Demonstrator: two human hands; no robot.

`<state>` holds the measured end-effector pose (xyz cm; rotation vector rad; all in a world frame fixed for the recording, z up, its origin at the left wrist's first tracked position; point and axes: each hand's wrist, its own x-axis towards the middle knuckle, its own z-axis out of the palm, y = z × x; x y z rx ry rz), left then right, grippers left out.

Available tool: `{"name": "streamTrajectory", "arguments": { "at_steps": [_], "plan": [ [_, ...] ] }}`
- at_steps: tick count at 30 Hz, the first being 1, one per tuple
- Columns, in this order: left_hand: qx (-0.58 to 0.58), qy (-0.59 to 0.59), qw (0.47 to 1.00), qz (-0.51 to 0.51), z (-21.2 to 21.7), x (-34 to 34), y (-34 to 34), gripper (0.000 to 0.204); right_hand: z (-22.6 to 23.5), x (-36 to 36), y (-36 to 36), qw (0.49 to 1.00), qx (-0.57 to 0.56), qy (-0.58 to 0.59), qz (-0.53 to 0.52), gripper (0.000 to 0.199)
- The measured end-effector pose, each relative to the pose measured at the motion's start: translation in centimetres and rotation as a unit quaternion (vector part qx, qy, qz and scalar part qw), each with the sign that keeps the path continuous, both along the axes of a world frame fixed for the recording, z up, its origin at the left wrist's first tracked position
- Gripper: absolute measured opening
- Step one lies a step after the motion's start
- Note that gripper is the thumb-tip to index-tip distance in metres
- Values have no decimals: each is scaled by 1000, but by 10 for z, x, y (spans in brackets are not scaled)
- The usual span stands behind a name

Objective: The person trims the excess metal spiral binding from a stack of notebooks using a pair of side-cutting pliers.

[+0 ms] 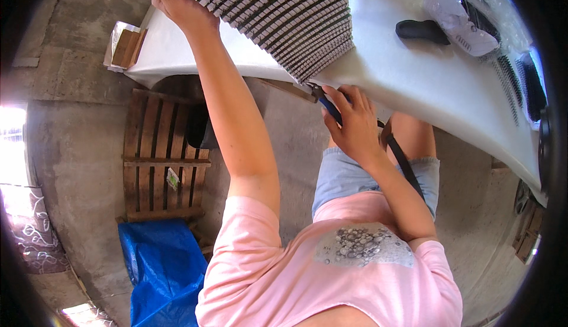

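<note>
A wide panel of many grey-white ridged rows, parted by dark lines, slants over the table edge. My left hand grips its far left side; some of the fingers are cut off by the picture's top. Closed around blue-handled pliers, my right hand is near the table's front edge. The pliers' dark jaws meet the panel's lowest corner, but whether they bite on anything is too small to tell.
The table has a white cover. On its right lie a black oblong piece, clear plastic bags and dark bristly strips. A wooden pallet and a blue tarp are at the left below. A dark strap hangs beside my lap.
</note>
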<state>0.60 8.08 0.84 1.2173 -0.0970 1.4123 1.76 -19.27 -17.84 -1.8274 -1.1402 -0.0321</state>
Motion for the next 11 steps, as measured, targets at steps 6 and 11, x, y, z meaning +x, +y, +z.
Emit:
{"name": "streamTrajectory", "arguments": {
  "at_steps": [6, 11],
  "plan": [
    [136, 51, 985, 93, 4, -6, 10, 36, 3, -4, 6, 996, -26, -90, -1, 44],
    [56, 73, 992, 87, 8, 0, -31, 50, -1, -4, 10, 989, 1, 120, 83, 38]
  ]
}}
